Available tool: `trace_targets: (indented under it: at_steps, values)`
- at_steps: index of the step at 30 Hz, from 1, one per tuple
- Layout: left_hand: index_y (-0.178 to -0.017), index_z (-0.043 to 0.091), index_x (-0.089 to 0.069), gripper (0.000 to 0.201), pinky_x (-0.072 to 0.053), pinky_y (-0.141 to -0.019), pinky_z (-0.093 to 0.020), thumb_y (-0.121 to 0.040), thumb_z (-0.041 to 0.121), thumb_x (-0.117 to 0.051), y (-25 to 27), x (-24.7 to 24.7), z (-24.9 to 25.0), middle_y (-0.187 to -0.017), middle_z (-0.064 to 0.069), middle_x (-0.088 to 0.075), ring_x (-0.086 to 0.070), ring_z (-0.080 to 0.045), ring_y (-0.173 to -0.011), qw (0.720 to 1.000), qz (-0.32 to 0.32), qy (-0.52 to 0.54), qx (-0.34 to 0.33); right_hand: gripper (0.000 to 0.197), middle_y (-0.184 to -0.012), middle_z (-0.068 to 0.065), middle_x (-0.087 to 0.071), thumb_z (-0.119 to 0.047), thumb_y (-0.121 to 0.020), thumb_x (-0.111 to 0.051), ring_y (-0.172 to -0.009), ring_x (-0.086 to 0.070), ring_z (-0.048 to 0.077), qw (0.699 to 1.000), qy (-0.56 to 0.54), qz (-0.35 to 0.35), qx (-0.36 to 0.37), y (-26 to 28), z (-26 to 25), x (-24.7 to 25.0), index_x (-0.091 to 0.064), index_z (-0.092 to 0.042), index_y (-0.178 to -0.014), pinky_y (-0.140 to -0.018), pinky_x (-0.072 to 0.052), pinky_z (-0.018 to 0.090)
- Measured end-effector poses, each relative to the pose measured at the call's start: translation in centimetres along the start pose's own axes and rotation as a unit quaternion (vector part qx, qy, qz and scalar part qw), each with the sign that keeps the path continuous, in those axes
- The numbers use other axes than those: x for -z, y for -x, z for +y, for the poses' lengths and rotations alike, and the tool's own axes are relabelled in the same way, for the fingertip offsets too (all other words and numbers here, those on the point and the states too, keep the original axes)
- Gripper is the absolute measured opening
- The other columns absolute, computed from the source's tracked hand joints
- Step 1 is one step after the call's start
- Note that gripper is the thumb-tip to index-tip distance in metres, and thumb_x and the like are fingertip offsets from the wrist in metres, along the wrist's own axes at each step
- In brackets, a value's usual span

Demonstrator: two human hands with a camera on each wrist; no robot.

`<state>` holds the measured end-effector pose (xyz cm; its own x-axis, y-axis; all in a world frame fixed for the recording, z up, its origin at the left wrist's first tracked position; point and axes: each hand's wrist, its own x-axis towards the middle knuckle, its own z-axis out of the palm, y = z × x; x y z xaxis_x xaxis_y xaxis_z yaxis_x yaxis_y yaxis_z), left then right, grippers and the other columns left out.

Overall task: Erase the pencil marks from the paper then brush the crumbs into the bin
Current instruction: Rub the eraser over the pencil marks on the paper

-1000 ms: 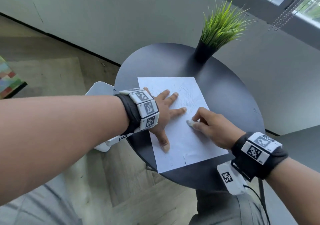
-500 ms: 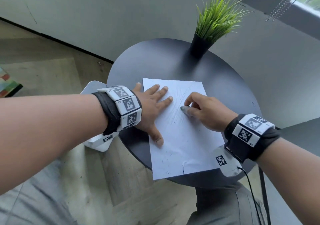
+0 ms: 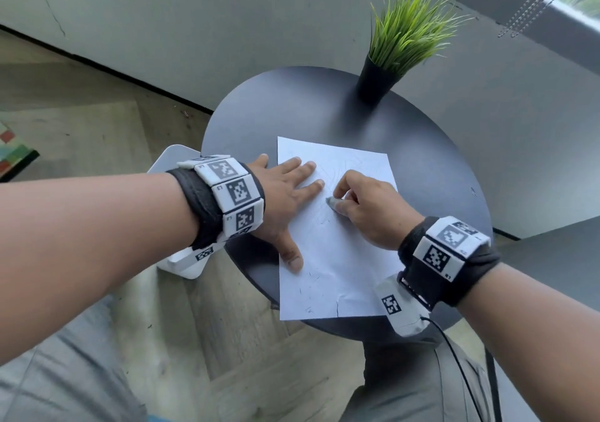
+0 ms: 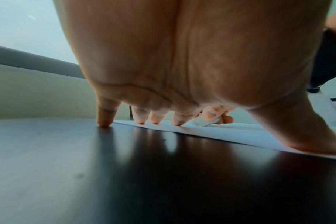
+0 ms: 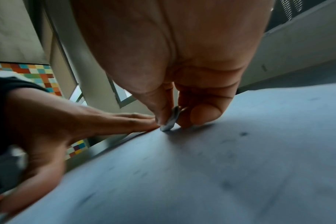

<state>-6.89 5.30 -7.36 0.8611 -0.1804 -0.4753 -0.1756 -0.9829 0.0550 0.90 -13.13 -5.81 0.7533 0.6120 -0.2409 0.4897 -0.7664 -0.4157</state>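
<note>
A white sheet of paper (image 3: 337,259) with faint pencil marks lies on the round dark table (image 3: 285,113). My left hand (image 3: 285,194) lies flat with spread fingers on the paper's left edge, little finger on the table. My right hand (image 3: 367,210) pinches a small grey-white eraser (image 3: 331,202) between thumb and fingers, its tip down on the paper just right of the left fingertips. The right wrist view shows the eraser (image 5: 171,119) touching the paper (image 5: 220,166). In the left wrist view the eraser (image 4: 203,121) shows past the left fingers (image 4: 155,116).
A potted grass plant (image 3: 389,48) in a black pot stands at the table's far edge. A white bin (image 3: 175,213) sits on the wooden floor left of the table, partly behind my left wrist. A grey wall and a window lie beyond.
My right hand with the eraser has moved up the paper, away from me and closer to the left fingertips. The left hand keeps pressing the sheet.
</note>
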Motion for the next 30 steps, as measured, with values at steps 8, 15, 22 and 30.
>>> trace_targets:
  at_steps: [8, 15, 22, 30]
  values:
    - [-0.157, 0.031, 0.021, 0.151, -0.002, -0.114, -0.075, -0.047, 0.101, -0.056, -0.7, -0.8, -0.3, -0.165, 0.001, 0.029, 0.023, -0.023, -0.153, 1.0, 0.001, 0.014, -0.001, 0.014, -0.091, -0.003, -0.06, -0.037, -0.094, -0.059, -0.088, -0.054, 0.019, 1.0, -0.002, 0.009, -0.014, 0.2, -1.6, -0.6, -0.057, -0.023, -0.096, -0.073, -0.038, 0.028]
    - [-0.155, 0.038, 0.022, 0.149, -0.009, -0.104, -0.084, -0.046, 0.1, -0.059, -0.3, -0.6, 0.1, -0.163, 0.008, 0.032, 0.026, -0.034, -0.151, 0.999, -0.013, 0.029, 0.022, 0.01, -0.087, -0.004, -0.056, -0.029, -0.095, -0.059, -0.077, -0.047, 0.012, 0.991, 0.03, -0.073, 0.109, 3.4, -3.4, -2.0, -0.059, -0.019, -0.096, -0.065, -0.033, 0.021]
    - [-0.156, 0.037, 0.02, 0.145, -0.005, -0.104, -0.086, -0.052, 0.096, -0.061, 0.5, -0.2, 0.7, -0.163, 0.007, 0.032, 0.027, -0.033, -0.151, 0.999, -0.023, 0.041, 0.026, 0.009, -0.102, 0.006, -0.066, -0.024, -0.093, -0.058, -0.095, -0.059, 0.026, 1.0, -0.001, -0.014, 0.002, 2.0, -3.5, -2.2, -0.058, -0.018, -0.1, -0.078, -0.044, 0.032]
    - [-0.157, 0.036, 0.02, 0.145, -0.004, -0.104, -0.085, -0.052, 0.097, -0.059, 1.1, -0.2, 1.1, -0.164, 0.006, 0.031, 0.027, -0.034, -0.151, 0.999, -0.019, 0.044, 0.022, 0.009, -0.099, 0.006, -0.066, -0.023, -0.092, -0.059, -0.094, -0.06, 0.027, 1.0, -0.012, 0.002, -0.01, 2.7, -3.6, -1.5, -0.061, -0.016, -0.098, -0.079, -0.046, 0.033]
